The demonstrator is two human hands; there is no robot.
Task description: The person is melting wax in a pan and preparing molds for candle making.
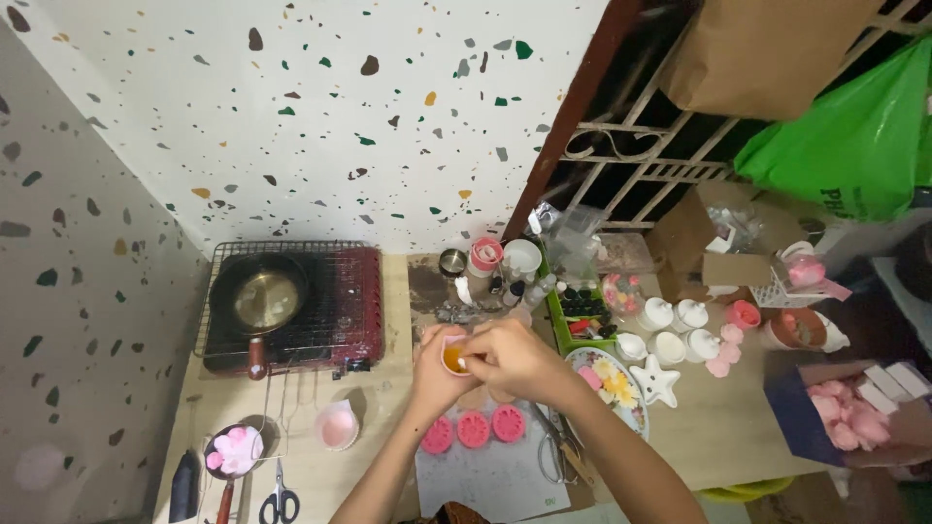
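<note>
Both our hands meet over the desk [388, 291]: left hand [435, 374] cradles a small pink cup [454, 354] upright, right hand [515, 357] fingers [478, 357] pinch its rim; three pink moulds [473, 429] lie just below.

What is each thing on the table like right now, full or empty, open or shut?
small cup: held in left hand, orange liquid inside
right hand: fingers pinched at the cup's rim
pan: on the red stove, pale contents
three pink moulds: lying flat in a row
scissors: closed
white star dish: lying flat
</note>
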